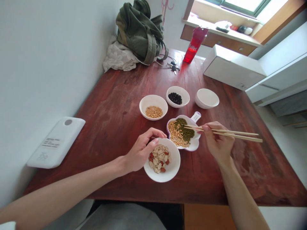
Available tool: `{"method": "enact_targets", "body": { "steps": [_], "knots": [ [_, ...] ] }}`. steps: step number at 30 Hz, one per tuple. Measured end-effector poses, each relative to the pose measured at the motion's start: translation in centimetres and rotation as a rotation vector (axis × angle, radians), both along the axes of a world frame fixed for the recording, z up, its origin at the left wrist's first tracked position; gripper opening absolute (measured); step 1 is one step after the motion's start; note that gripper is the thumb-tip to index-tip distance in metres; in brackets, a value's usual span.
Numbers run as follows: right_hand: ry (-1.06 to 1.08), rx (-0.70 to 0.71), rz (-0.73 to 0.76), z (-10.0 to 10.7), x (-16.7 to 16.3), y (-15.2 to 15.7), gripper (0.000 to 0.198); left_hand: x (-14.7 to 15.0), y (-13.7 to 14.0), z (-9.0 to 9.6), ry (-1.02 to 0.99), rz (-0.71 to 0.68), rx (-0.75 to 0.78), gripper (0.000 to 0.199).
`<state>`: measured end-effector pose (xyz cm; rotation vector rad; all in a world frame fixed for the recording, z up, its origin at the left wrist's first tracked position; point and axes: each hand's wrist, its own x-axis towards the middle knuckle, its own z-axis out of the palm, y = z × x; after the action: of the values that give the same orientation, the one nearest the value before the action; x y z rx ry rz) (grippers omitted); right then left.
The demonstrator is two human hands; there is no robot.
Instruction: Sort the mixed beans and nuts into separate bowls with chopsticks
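My left hand (141, 150) grips the rim of a white bowl (174, 166), thumb inside and fingers along the far edge. Pale and red-skinned peanuts (159, 158) lie in it. A pair of wooden chopsticks (235, 134) is pinched in my right hand (219, 140). Their tips reach over the green mung beans (183, 126) in a flower-shaped dish (194, 145) with a short handle; whether they grip a bean I cannot tell. Soybeans (176, 134) fill the dish's left side. The bowl's far edge is close against the dish.
Beyond the dish stand a bowl of soybeans (142, 107), a bowl of black beans (184, 92) and an empty white bowl (207, 99). Farther back are a green bag (139, 32), keys (174, 66), a red bottle (194, 46) and a white box (232, 68). A white plastic object (57, 140) lies left.
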<state>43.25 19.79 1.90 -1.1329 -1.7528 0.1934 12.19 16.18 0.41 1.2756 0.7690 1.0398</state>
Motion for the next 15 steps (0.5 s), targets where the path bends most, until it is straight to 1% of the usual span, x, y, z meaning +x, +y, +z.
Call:
{"method": "enact_targets", "body": {
  "steps": [4,11,15],
  "knots": [
    [-0.088,0.068,0.022,-0.29,0.31,0.12,0.013,0.04,0.00,0.00,-0.003,0.001,0.007,0.021],
    [-0.192,0.081,0.042,-0.40,0.46,-0.09,0.014,0.08,0.11,-0.02,-0.006,0.001,0.007,0.021],
    [-0.280,0.121,0.064,-0.38,0.26,-0.12,0.013,0.06,0.00,0.01,-0.004,0.001,0.001,0.022]
  ]
}}
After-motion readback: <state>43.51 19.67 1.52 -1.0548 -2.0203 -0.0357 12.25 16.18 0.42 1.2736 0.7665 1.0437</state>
